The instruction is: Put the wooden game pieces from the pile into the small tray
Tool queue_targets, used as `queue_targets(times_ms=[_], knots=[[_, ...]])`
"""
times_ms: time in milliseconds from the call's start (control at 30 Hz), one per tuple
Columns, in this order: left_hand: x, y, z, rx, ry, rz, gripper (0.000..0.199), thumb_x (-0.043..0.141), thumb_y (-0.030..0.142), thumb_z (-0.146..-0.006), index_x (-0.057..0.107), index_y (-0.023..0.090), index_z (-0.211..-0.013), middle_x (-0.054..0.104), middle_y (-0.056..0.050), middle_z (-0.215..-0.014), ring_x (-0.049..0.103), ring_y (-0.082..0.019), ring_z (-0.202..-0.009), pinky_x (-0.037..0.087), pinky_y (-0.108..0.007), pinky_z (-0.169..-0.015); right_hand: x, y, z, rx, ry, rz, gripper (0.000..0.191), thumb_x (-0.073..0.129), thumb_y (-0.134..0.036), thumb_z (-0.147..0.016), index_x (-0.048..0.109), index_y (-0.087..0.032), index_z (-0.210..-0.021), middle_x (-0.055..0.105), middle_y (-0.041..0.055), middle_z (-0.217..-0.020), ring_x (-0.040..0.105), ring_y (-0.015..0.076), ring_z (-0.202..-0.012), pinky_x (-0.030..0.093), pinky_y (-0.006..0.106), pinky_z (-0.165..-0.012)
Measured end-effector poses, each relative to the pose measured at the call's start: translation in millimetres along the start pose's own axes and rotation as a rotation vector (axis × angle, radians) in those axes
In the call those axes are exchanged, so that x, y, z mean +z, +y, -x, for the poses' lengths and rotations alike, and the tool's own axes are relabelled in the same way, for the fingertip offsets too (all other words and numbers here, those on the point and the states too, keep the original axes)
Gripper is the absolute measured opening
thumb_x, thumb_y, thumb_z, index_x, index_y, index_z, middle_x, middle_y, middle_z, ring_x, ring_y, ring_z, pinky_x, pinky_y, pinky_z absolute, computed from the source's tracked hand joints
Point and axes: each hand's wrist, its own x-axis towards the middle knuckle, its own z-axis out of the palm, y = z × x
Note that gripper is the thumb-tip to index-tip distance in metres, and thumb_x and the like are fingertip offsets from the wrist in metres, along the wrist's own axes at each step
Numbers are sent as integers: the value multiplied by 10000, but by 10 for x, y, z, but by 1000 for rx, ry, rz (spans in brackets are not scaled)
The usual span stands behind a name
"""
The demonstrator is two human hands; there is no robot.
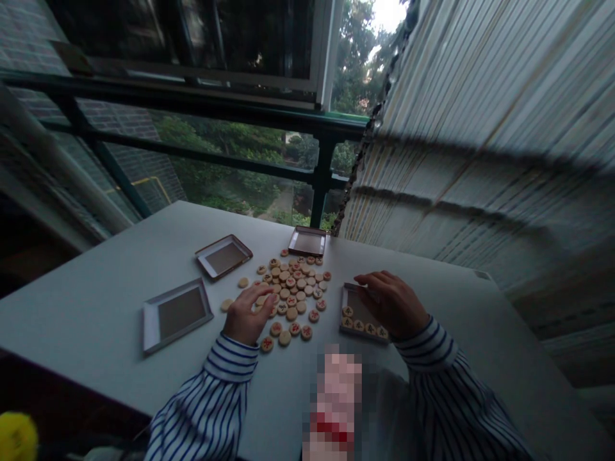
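Round wooden Chinese chess pieces [300, 283], some marked with red or dark characters and some blank side up, lie in a loose cluster at the middle of the table. My left hand [247, 314] is at the cluster's left edge, thumb and fingers curved and apart; its palm side is partly hidden. Over the right-hand shallow box [358, 296] hovers my right hand [391, 301], its fingers stretched out and the thumb lower. Inside that box several pieces [359, 325] line the near edge, with one more above them at the left. My right hand covers part of the box.
Three more shallow trays rest on the white table [110, 275]: one at the near left [152, 330], one behind it [206, 264], one at the back [307, 229]. A green railing [327, 160] and a striped curtain [461, 128] stand beyond. Below the cluster is a pixelated patch.
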Motion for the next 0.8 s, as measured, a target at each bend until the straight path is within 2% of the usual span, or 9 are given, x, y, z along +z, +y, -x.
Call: queue_targets(times_ms=[167,333,433,567,800], knots=[[-55,-44,-137,187,-119,-53,161,543,259,-723,613,168,-836,650,-70,-900,591,-183,-872,476,-338,-794,21,-87,-46,-1,24,-8,233,434,-206,-809,578,-162,-988,614,78,-947,542,173,-863,412,290,-756],[6,-153,-156,230,-127,-65,155,542,250,-725,612,164,-834,625,-80,-943,559,-195,-913,451,-376,-820,-31,-164,-146,38,71,-8,236,437,-226,-811,575,-166,-993,602,79,-972,531,180,-889,399,306,-775],[72,-234,-91,289,-129,-44,152,543,251,-723,612,173,-834,616,-79,-969,548,-203,-932,444,-394,-835,5,-265,-221,-12,47,-7,224,447,-222,-806,574,-187,-987,598,67,-985,523,178,-895,388,302,-767],[120,-282,8,342,-152,-84,161,564,263,-696,625,171,-814,612,-93,-979,530,-231,-960,421,-432,-862,197,-442,-306,-89,-37,-13,235,443,-249,-815,551,-209,-1021,591,61,-1001,514,177,-911,366,303,-751],[145,-217,85,263,-211,-167,198,601,296,-646,644,187,-806,603,-91,-1037,489,-271,-1014,405,-474,-851,632,-612,-321,-156,-101,-62,188,451,-258,-817,560,-215,-965,594,49,-968,504,168,-914,335,292,-713]])
